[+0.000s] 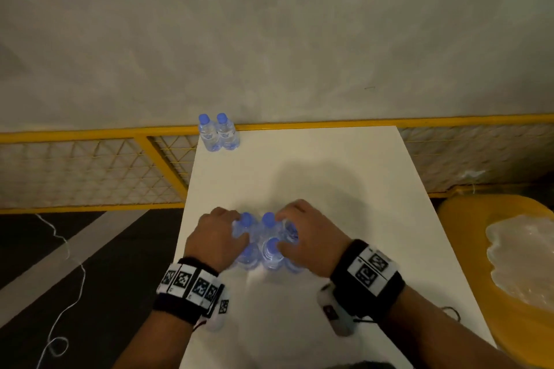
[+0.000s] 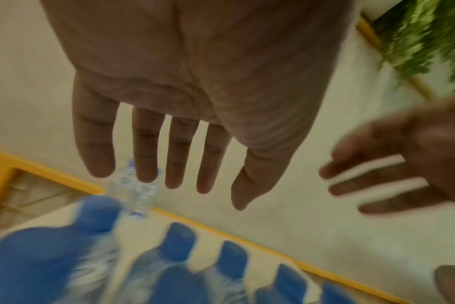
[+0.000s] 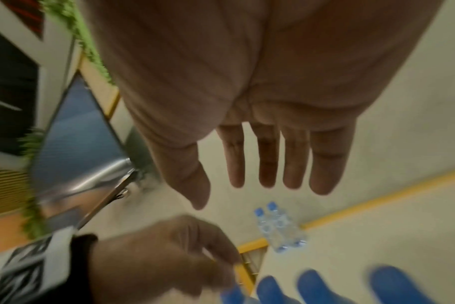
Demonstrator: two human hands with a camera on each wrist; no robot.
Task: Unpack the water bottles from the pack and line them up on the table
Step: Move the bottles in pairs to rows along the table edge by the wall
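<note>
A cluster of small clear water bottles with blue caps (image 1: 266,246) stands on the near part of the white table (image 1: 329,174). My left hand (image 1: 221,234) hovers over its left side and my right hand (image 1: 305,228) over its right side. In the left wrist view my left hand (image 2: 208,185) has straight, spread fingers above the blurred blue caps (image 2: 179,240), holding nothing. The right wrist view shows my right hand (image 3: 260,181) spread the same way above the caps (image 3: 314,288). Two bottles (image 1: 218,136) stand side by side at the table's far left corner.
A yellow mesh fence (image 1: 120,135) runs behind and to the left of the table. A yellow bin (image 1: 467,219) with crumpled clear plastic (image 1: 524,257) stands at the right. A white cord (image 1: 69,249) lies on the dark floor at the left.
</note>
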